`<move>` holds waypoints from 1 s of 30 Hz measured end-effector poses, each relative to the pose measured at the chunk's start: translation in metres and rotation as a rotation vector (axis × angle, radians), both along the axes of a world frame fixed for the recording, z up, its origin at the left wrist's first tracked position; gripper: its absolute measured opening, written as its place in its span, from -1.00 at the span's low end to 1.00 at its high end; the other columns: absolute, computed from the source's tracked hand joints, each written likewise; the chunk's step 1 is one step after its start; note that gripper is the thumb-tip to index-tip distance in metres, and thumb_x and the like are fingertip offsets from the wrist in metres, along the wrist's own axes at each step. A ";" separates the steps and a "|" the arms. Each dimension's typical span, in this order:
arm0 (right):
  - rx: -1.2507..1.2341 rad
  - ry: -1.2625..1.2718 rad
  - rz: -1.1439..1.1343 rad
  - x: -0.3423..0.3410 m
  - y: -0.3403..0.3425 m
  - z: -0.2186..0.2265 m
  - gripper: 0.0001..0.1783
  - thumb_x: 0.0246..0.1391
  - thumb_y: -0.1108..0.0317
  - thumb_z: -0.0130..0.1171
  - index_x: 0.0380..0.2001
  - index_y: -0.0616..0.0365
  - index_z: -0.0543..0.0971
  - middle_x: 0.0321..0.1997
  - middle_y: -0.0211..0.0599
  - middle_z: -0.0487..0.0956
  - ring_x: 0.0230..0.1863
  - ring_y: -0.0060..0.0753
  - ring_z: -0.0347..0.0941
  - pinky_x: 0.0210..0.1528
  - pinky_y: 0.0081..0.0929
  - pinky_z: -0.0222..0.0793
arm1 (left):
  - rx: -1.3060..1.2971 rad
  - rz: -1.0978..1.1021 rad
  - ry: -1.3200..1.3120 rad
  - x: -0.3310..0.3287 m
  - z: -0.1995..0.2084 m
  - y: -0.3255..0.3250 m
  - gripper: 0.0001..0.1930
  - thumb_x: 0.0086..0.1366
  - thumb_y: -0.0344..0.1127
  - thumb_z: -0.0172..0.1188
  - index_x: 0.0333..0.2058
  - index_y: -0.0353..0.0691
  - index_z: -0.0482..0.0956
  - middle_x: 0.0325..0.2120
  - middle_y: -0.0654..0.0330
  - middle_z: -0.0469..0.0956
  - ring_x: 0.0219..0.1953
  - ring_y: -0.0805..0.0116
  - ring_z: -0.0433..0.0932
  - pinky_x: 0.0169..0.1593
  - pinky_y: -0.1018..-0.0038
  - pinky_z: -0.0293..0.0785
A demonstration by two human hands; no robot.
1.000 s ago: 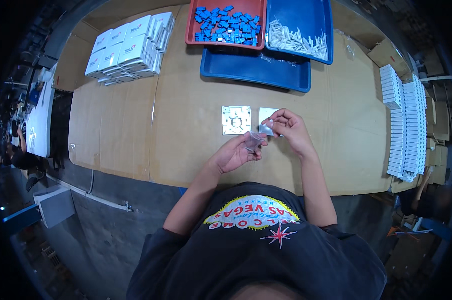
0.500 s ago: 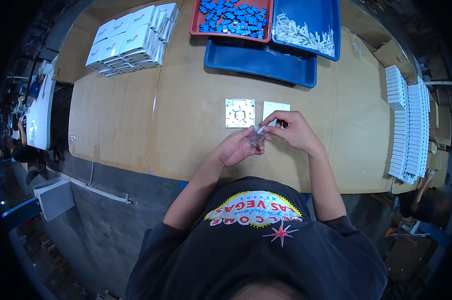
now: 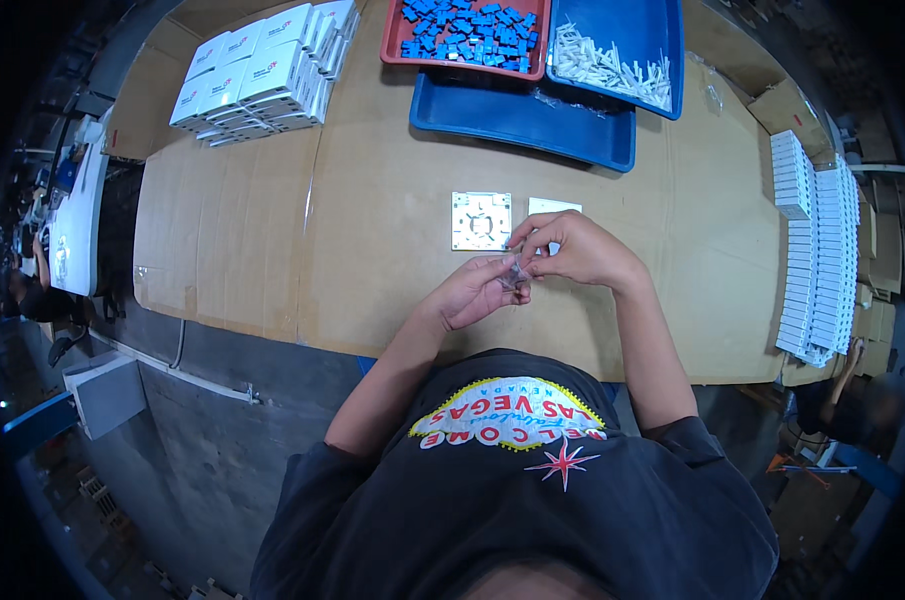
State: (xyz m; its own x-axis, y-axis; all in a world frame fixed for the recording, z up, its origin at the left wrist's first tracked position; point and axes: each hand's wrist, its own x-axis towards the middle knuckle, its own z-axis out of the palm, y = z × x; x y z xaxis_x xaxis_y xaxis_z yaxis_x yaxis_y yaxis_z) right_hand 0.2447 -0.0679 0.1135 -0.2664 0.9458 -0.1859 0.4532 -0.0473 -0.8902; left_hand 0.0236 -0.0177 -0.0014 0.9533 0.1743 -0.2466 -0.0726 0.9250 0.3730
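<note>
Between my hands is a small clear plastic bag (image 3: 513,274), its contents too small to make out. My left hand (image 3: 475,292) is closed round the bag from below, palm partly up. The fingers of my right hand (image 3: 572,252) pinch at the bag's upper right side. Just beyond my hands lies a square white plastic frame (image 3: 481,221) with a round cut-out pattern in its middle. To its right a plain white square plate (image 3: 550,206) lies flat, partly hidden by my right hand.
Ahead stand a red tray (image 3: 392,55) of blue plastic pieces, a blue tray (image 3: 675,70) of white slim pieces, and a lower blue tray (image 3: 522,125). White boxes (image 3: 257,75) are stacked at the far left. Rows of white flat parts (image 3: 817,250) line the right edge of the cardboard-covered table (image 3: 232,230).
My right hand has shifted slightly up and left, its fingers closer over the bag. The bag looks more bunched between my hands.
</note>
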 end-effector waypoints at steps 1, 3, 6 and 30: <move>-0.001 0.000 0.001 -0.001 0.001 0.003 -0.90 -0.02 0.45 0.38 -0.37 0.17 0.76 -0.10 -0.27 0.72 -0.18 -0.27 0.61 -0.05 -0.39 0.51 | -0.007 -0.007 -0.022 0.000 0.000 0.000 -0.60 0.60 -0.05 0.04 0.05 -0.31 0.56 -0.11 0.11 0.64 -0.13 0.30 0.64 0.08 0.28 0.58; -0.070 -0.072 0.011 -0.003 0.004 0.011 -0.90 0.01 0.48 0.40 -0.36 0.23 0.75 -0.04 -0.26 0.71 -0.08 -0.30 0.62 -0.03 -0.40 0.50 | -0.025 -0.013 -0.035 -0.002 -0.001 0.001 -0.61 0.61 -0.07 0.00 0.08 -0.30 0.55 -0.10 0.10 0.63 -0.11 0.25 0.64 0.10 0.24 0.56; -0.063 -0.070 0.036 0.001 0.002 0.010 -0.85 0.15 0.39 0.35 -0.28 0.26 0.75 -0.03 -0.23 0.71 -0.08 -0.28 0.63 -0.01 -0.38 0.50 | -0.032 -0.027 -0.038 -0.001 0.002 0.001 -0.60 0.62 -0.06 -0.01 0.11 -0.29 0.52 -0.09 0.09 0.63 -0.10 0.23 0.64 0.10 0.24 0.56; -0.154 -0.043 0.026 -0.018 0.001 0.015 -0.51 0.48 0.05 0.07 -0.06 0.34 0.70 -0.11 -0.02 0.70 -0.16 -0.12 0.67 -0.08 -0.27 0.55 | 0.010 0.061 -0.045 0.006 0.006 0.001 -0.60 0.62 -0.07 -0.08 0.17 -0.25 0.45 -0.06 0.09 0.63 -0.05 0.23 0.65 0.09 0.26 0.58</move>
